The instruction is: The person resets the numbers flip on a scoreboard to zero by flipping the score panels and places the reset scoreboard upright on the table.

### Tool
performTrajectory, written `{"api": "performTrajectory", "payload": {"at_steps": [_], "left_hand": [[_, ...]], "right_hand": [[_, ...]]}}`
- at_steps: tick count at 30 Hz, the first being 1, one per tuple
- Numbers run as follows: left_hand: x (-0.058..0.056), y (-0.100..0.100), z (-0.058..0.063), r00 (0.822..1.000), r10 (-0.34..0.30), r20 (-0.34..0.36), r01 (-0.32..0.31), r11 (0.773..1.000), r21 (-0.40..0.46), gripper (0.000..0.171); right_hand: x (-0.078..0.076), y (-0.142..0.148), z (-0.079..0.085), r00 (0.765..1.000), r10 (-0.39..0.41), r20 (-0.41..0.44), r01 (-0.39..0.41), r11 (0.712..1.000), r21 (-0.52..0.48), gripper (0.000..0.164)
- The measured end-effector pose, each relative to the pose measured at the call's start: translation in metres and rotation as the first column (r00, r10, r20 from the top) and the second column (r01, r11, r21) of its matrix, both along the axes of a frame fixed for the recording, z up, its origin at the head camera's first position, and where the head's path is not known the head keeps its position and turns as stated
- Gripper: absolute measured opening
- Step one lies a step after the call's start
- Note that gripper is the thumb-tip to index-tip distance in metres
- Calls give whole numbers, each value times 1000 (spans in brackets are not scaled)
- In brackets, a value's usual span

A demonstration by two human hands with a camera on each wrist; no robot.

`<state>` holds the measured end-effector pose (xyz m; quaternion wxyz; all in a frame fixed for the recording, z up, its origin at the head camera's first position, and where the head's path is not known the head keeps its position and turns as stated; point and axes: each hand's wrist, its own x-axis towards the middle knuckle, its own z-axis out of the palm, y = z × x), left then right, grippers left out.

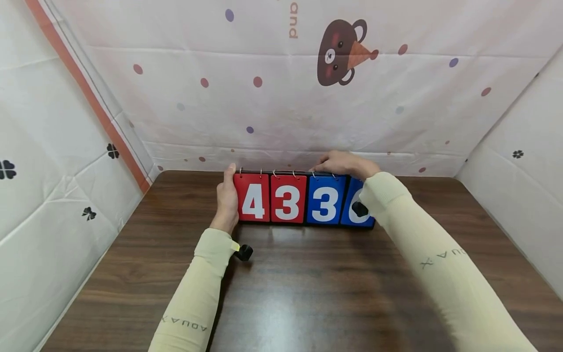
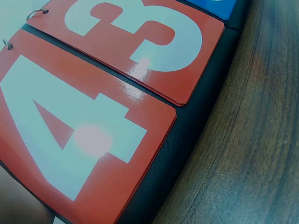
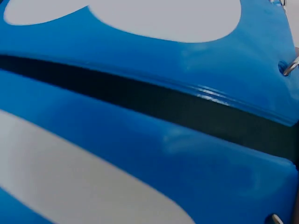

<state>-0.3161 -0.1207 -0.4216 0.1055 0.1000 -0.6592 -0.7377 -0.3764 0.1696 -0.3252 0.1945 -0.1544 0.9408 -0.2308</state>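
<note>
A tabletop flip scoreboard [image 1: 288,222] stands near the table's far edge. On its rings hang a red 4 card [image 1: 259,178], a red 3 card [image 1: 276,180], a blue 3 card [image 1: 314,183] and a further blue card [image 1: 347,219], whose digit is partly covered by the right sleeve and a black wrist camera. My left hand [image 1: 227,199] grips the board's left end, thumb up along its side. Across the top edge, above the blue cards, lies my right hand [image 1: 345,163], its fingers bent at the edge and partly hidden. In the right wrist view, a dark gap [image 3: 154,105] separates both blue cards.
The dark wood-grain table [image 1: 281,283] stretches from the board toward me. Right behind the board hangs a pale printed cloth [image 1: 281,107] with dots and a bear; similar cloth [image 1: 48,161] closes off the sides. A black wrist camera [image 1: 244,253] sits at my left cuff.
</note>
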Motion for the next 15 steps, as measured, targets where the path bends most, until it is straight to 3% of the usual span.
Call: {"api": "performTrajectory", "payload": {"at_steps": [8,15], "left_hand": [[0,0,1,1000,-5,-2,5,1000,-7,62],[0,0,3,1000,7,-3,-7,1000,-10,60]], "right_hand": [[-6,0,-1,994,-46,103,42,999,32,49],[-4,0,2,956,-90,280,76,995,58,66]]}}
